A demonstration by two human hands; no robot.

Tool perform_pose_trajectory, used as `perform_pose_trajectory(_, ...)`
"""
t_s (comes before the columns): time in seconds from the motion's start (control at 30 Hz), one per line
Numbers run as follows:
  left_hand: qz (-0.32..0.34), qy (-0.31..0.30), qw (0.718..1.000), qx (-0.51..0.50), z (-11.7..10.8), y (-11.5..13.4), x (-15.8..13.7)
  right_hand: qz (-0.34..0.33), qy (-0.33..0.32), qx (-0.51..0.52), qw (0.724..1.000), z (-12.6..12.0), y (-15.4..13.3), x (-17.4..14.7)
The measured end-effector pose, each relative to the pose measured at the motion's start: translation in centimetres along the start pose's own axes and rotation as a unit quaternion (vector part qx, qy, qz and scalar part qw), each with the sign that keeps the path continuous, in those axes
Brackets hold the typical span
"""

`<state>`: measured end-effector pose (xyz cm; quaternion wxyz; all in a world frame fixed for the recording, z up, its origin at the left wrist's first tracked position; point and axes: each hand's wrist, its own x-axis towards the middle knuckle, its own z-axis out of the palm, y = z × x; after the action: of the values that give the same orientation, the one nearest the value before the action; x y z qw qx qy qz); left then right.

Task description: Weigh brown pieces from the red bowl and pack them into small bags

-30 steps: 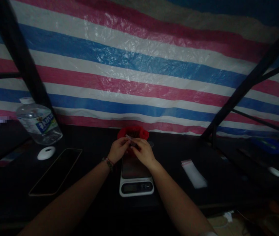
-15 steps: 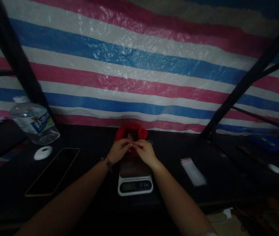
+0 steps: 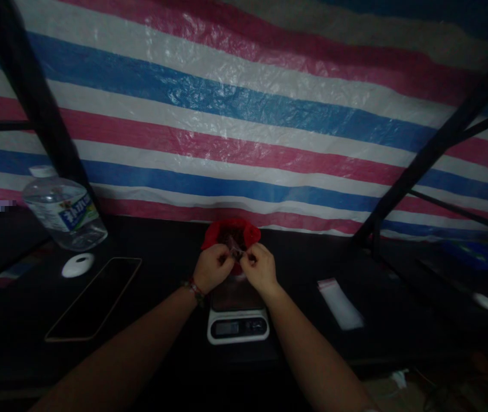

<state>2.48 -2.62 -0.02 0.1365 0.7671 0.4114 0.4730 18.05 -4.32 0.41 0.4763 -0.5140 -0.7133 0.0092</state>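
Note:
Pinched between both hands is a small clear plastic bag (image 3: 236,250), with a little dark stuff showing in or behind it. My left hand (image 3: 214,268) grips its left edge with fingers curled. On the opposite edge, my right hand (image 3: 260,266) closes thumb against fingers. Just behind the hands sits a red plastic bag (image 3: 213,233), its mouth spread and dark small contents inside. Under my hands lies a white kitchen scale (image 3: 238,337) with a dark platform and a display at the front.
On the left stand a large clear bottle (image 3: 66,212), a white computer mouse (image 3: 78,265) and a phone (image 3: 93,300). A stack of small clear zip bags (image 3: 340,304) lies on the right. Dark slanted posts flank the black table (image 3: 158,240), and a striped plastic sheet (image 3: 235,149) hangs behind.
My hands have moved apart slightly, and the small bag's edges are now spread between them. Both hands' fingers are more curled. The view has shifted a little.

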Motion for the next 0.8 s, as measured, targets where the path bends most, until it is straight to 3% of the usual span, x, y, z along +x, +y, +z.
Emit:
perform_pose_trajectory(0.1, 0.002, 0.024, 0.999, -0.040, -0.1, -0.2, 0.2, -0.040, -0.017, 0.051, 0.998, -0.2, -0.3, -0.1)
perform_pose_trajectory(0.2, -0.042, 0.033, 0.996, -0.073, -0.3, -0.6, 0.3, -0.045, -0.016, 0.145, 0.988, 0.0, -0.2, -0.1)
perform_pose_trajectory(0.37, -0.070, 0.062, 0.988, -0.121, -0.7, -1.4, 0.2, 0.080, 0.006, 0.240, 0.968, 0.8, 1.1, 0.4)
perform_pose_trajectory(0.53, -0.068, 0.079, 0.980, -0.168, -0.6, -2.3, 0.3, 0.183, -0.071, 0.390, 0.899, 1.2, 1.7, 0.7)
perform_pose_trajectory(0.63, -0.093, 0.094, 0.975, -0.178, -0.3, -3.1, 0.6, 0.238, -0.091, 0.424, 0.869, 1.2, 1.9, 0.8)
perform_pose_trajectory(0.8, -0.088, 0.144, 0.978, -0.122, -0.3, -4.2, 1.2, 0.257, -0.034, 0.432, 0.864, 1.1, 2.3, 1.2)
